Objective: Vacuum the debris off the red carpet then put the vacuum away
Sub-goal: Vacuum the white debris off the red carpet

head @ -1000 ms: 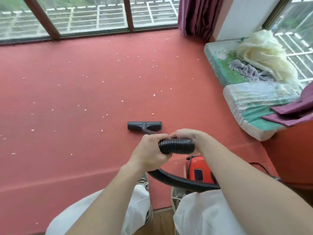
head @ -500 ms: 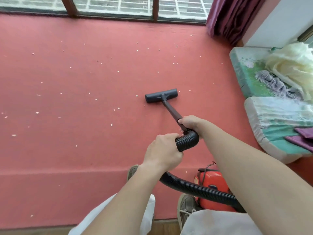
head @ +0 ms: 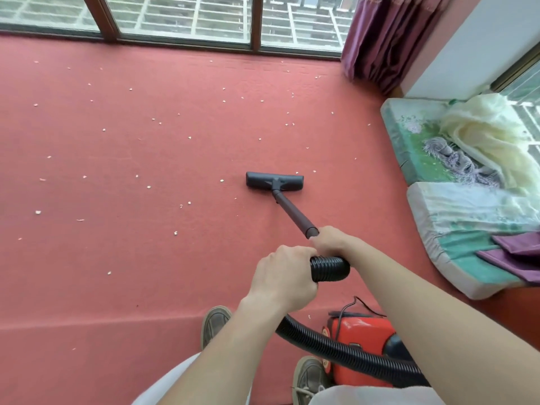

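Nearest the camera are two knees in white trousers (head: 368, 395), with a grey left shoe (head: 214, 324) and right shoe (head: 309, 378) planted at the near edge of the red carpet (head: 131, 273). Just beside the right shoe sits the red vacuum body (head: 359, 331), with a thin black cord looping off its top. A ribbed black hose (head: 336, 346) runs from the body, passes under the left forearm and arches up to the hands.

The left grip (head: 285, 276) is clenched around the top of the hose bend, fingers wrapped over it. The right grip (head: 330, 241), just ahead and touching the hose cuff, is clenched around the upper end of the dark wand (head: 292, 211). The wand slants forward and left down to the flat floor head (head: 274, 181), which lies flat on the carpet near its middle.

Pale debris (head: 222, 180) lies just beside the head on both sides, and more specks are scattered across the carpet to the left and beyond, up to the window (head: 181, 19).

On the right, two worn green and white cushions (head: 455, 229) lie along the carpet's edge, carrying a purple cloth (head: 520, 252), a grey fringed cloth (head: 455, 159) and a cream cloth (head: 491, 141). A plum curtain (head: 377, 39) hangs in the far corner
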A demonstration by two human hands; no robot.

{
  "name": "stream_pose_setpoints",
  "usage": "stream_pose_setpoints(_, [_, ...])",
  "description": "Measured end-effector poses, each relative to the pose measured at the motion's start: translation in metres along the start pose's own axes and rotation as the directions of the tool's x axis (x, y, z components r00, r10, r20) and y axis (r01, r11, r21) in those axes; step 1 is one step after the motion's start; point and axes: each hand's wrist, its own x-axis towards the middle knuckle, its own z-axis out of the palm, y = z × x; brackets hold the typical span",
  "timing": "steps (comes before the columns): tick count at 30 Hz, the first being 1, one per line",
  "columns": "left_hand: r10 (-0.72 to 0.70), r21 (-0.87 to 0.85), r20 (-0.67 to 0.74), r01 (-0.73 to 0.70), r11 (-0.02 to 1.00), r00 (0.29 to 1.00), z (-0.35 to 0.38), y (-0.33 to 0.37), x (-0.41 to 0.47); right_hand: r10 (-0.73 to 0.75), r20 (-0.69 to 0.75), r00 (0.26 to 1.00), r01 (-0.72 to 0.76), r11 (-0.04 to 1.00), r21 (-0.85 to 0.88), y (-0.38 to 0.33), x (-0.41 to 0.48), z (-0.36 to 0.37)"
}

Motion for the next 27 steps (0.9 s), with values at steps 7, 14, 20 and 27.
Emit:
stream_pose_setpoints(7, [0.007,0.116,0.037,-0.012,0.993,0.999,0.019,0.006,0.004,0.210,-0.147,0.967,-0.158,0.940,0.302,0.029,0.019,0.005])
stream_pose_setpoints(14, [-0.030,0.099,-0.010,0.031,0.995,1.000,0.014,0.005,0.015,0.172,-0.167,0.971,-0.116,0.947,0.301,0.018,0.032,0.000])
stream_pose_setpoints(20, [-0.094,-0.022,-0.039,0.093,0.995,0.995,0.001,-0.008,0.011,-0.199,0.073,0.977,0.200,0.980,0.001,-0.024,0.024,0.002])
stream_pose_setpoints(27, [-0.080,0.002,0.005,0.080,0.997,0.997,0.006,-0.016,-0.001,-0.005,-0.129,0.992,0.008,1.000,0.021,-0.015,0.018,0.009])
